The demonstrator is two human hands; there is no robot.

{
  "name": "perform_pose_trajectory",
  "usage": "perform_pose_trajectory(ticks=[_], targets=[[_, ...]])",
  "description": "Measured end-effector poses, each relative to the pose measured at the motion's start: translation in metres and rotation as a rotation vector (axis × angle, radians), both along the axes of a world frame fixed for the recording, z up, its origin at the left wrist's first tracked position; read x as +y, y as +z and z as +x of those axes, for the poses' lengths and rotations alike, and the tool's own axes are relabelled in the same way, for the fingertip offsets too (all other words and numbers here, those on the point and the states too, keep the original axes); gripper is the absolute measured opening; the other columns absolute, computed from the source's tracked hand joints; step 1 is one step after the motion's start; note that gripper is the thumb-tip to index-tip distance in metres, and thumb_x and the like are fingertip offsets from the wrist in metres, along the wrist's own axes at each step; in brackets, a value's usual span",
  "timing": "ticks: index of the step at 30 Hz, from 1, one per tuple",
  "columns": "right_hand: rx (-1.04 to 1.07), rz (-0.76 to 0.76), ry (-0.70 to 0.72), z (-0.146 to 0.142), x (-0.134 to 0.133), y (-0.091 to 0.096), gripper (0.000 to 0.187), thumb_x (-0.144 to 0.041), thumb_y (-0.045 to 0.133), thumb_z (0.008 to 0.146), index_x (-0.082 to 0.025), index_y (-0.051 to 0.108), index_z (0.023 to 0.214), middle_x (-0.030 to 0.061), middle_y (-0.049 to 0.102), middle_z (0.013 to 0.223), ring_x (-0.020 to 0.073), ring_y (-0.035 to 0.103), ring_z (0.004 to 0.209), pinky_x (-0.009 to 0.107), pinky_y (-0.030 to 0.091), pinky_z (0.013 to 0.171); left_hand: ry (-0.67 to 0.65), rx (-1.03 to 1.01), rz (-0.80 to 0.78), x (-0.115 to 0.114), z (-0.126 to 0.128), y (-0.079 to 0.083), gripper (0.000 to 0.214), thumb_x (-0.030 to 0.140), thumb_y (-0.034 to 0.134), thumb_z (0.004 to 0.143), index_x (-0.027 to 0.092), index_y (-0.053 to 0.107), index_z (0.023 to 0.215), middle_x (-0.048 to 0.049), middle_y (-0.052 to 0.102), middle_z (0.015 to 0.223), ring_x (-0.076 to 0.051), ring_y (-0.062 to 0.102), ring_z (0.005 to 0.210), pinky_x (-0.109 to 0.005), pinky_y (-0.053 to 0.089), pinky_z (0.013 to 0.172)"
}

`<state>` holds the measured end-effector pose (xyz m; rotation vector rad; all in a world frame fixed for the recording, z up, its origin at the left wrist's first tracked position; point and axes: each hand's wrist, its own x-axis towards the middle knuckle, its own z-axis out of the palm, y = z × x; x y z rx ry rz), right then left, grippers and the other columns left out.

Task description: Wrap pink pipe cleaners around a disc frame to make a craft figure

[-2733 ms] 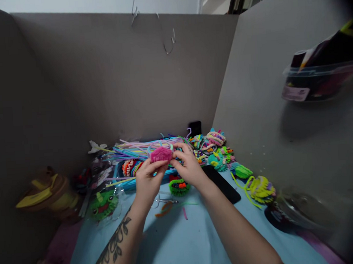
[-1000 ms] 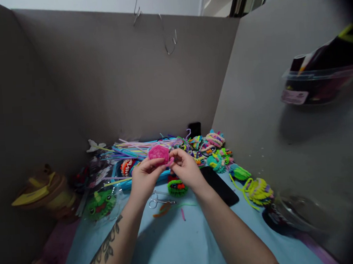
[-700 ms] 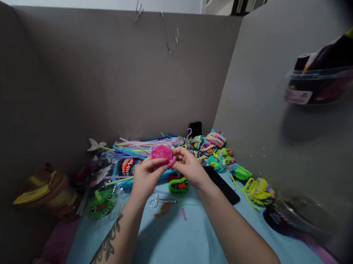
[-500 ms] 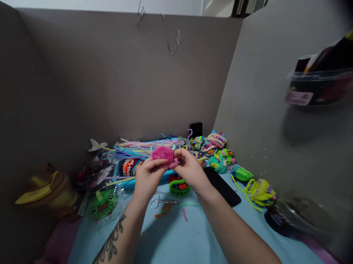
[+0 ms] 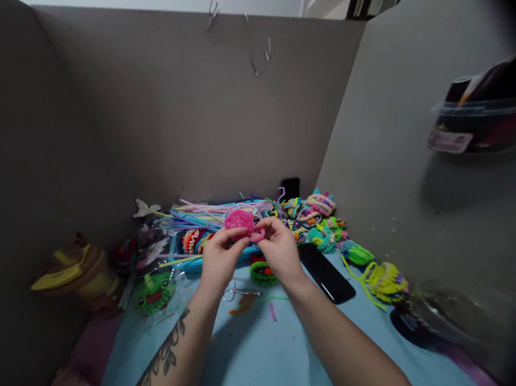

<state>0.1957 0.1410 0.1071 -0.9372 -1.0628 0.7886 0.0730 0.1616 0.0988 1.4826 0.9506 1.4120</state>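
pink piece (image 5: 239,220) sits — pinched — between both hands (image 5: 220,256) (image 5: 282,252)

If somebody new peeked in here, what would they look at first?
Probably the bright pink piece, held up near the middle between the left hand and right hand. Next might be the long, colourful pipe cleaners piled behind the hands. Then perhaps the neon yellow bundle toward the right of the blue cloth.
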Motion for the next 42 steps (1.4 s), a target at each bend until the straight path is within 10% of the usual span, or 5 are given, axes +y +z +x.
perform_pose_trajectory(ticks=[21, 34, 42], targets=[[-0.124, 0.056, -0.180, -0.003, -0.001, -0.006, 0.033, -0.010, 0.052, 0.066, -0.022, 0.049, 0.097, 0.0030, 0.055, 0.096, 0.0138, 0.054, 0.076, 0.026, 0.046, 0.067, 0.059, -0.084, -0.014, -0.003, 0.007, 0.001, 0.020, 0.028, 0.075, 0.064, 0.018, 0.074, 0.082, -0.0045, 0.069, 0.084, -0.017, 0.063, 0.078, -0.028, 0.050, 0.072], [-0.005, -0.092, 0.101, 0.001, -0.001, 0.003, 0.022, -0.017, 0.056, 0.065, -0.023, 0.048, 0.085, -0.0035, 0.050, 0.079, 0.0092, 0.048, 0.055, 0.021, 0.038, 0.048, 0.048, -0.082, -0.062, 0.003, -0.005, 0.010, 0.022, 0.027, 0.076, 0.063, 0.017, 0.074, 0.082, -0.0034, 0.070, 0.076, -0.014, 0.062, 0.068, -0.025, 0.049, 0.064], [-0.411, 0.112, -0.216, -0.003, -0.011, 0.007, 0.019, -0.020, 0.054, 0.081, -0.022, 0.062, 0.098, 0.0054, 0.058, 0.093, 0.0167, 0.057, 0.077, 0.029, 0.048, 0.066, 0.115, -0.194, -0.084, -0.007, 0.001, 0.012, 0.026, 0.030, 0.075, 0.065, 0.015, 0.072, 0.085, -0.0003, 0.068, 0.065, -0.010, 0.055, 0.053, -0.021, 0.045, 0.052]])
